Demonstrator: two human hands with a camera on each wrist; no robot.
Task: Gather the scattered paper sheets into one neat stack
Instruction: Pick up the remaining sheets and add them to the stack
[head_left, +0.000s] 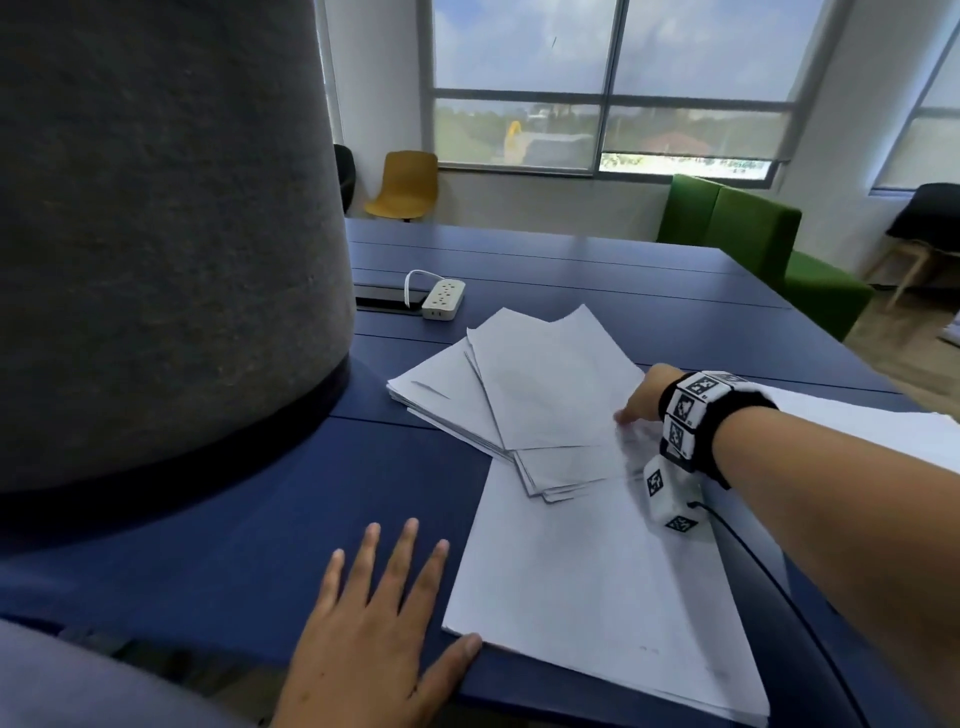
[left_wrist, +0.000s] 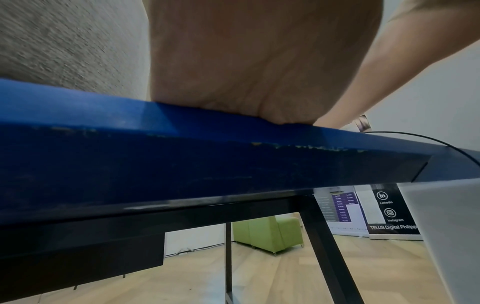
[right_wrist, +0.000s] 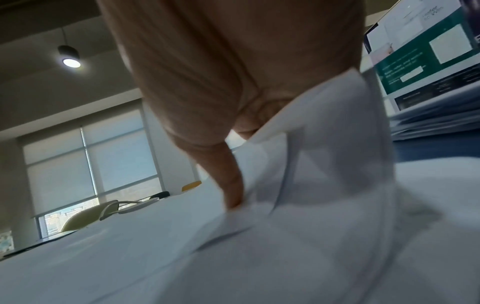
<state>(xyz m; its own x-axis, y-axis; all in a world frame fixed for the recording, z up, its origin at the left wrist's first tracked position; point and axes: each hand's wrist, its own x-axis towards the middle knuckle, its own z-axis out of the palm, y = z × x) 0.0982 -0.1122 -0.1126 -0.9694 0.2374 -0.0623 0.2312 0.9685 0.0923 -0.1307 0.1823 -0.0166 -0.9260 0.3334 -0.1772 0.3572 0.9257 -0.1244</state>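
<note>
A person sits at a long dark blue table (head_left: 597, 260) with white paper sheets spread over it. The left hand (head_left: 374, 618) lies flat on the table with its fingers straight and spread. It holds nothing. Its thumb just touches the near corner of the big flat white sheet (head_left: 587, 587) closest to the person, maybe to keep that sheet from sliding.

The right hand (head_left: 647, 397) reaches far out to the messy fanned pile of white sheets (head_left: 540, 384) in the middle of the table. Its fingers go under the right edge of the pile and its thumb (right_wrist: 231, 185) presses down on top, so it is pinching some of the paper. The edge bends up where the hand lifts it. I think the hand grips there so it can pull the pile toward the near sheet.

The pile lies partly on the far end of the big near sheet. More white paper (head_left: 857, 421) sits farther right, behind the right arm. So the sheets are not one stack yet, and their edges point different ways.

A white power strip (head_left: 443, 300) rests farther back on the table. A tall gray fuzzy divider (head_left: 156, 234) stands on the left side. A yellow chair (head_left: 405, 184) and a green sofa (head_left: 748, 234) are by the window.
</note>
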